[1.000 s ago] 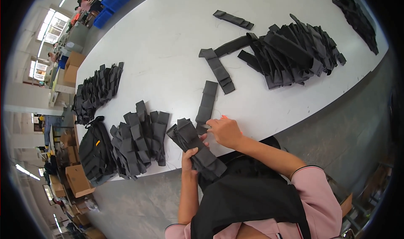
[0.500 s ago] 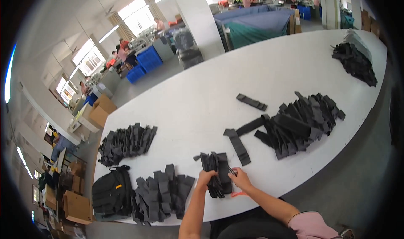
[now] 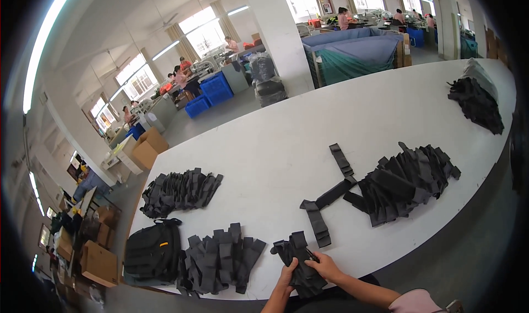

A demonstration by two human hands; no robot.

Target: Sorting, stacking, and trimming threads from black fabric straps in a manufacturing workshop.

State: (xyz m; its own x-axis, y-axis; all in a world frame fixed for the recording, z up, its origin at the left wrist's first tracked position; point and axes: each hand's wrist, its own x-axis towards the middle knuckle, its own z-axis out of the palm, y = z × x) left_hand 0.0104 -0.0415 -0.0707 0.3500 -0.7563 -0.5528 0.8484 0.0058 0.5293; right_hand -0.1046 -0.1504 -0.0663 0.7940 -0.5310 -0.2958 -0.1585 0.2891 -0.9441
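Observation:
A bundle of black fabric strips [image 3: 306, 279] is held in front of me at the near table edge. My left hand [image 3: 286, 274] is closed around its left side, thumb on top. My right hand [image 3: 326, 268] is closed at the right side of the bundle, with a slim dark object partly showing at its fingers; its kind cannot be made out. Just beyond the bundle lies a single black strip [image 3: 318, 225], its far end near another strip [image 3: 336, 192]. A third strip [image 3: 341, 160] lies farther up the table. My fingertips are partly hidden by fabric.
On the white table [image 3: 264, 148], a large pile of black strips [image 3: 405, 183] lies at the right. Two more piles [image 3: 223, 260] [image 3: 179, 192] and a black backpack [image 3: 154, 252] are at the left. A dark heap [image 3: 476, 105] sits at the far right. People work beyond.
The view has shifted, so the table sits lower in it. Both hands and the bundle have drawn nearer to me. The farthest loose strip has turned, its near end now by another strip.

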